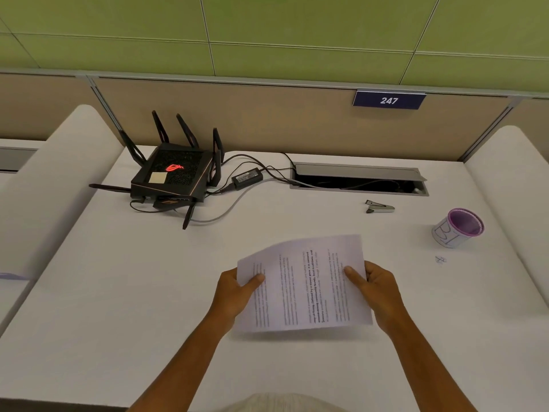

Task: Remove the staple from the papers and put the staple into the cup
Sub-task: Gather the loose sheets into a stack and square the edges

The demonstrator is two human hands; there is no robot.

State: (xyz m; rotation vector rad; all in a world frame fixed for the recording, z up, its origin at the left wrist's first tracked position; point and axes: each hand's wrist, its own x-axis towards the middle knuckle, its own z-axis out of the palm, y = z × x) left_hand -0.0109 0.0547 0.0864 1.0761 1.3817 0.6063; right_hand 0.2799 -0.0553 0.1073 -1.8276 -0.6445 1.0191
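White laminate covers the desk (124, 292), bounded left and right by raised rounded dividers and at the back by a tan partition; wide bare room lies to the left of the papers and in front of them. A black router (175, 173) with upright antennas stands far back-left of the papers, its cables running to an open cable tray (358, 179) set into the desk straight behind them.

The papers (306, 285) are held above the desk near its middle, long axis running left to right, the printed lines running toward and away from the person, and the far-left corner sagging. No staple can be made out on them at this sharpness.

The left hand (234, 295) pinches the papers' left edge, thumb pressed on top and fingers underneath. The right hand (377, 292) pinches the right edge the same way.

Back-right of the papers a purple-rimmed cup (459, 228) stands upright, apart from the right divider. A staple remover (380, 206) lies between the papers and the tray, long axis left to right. A small scrap (440, 259), perhaps marked paper, lies right of the papers, just in front of the cup.
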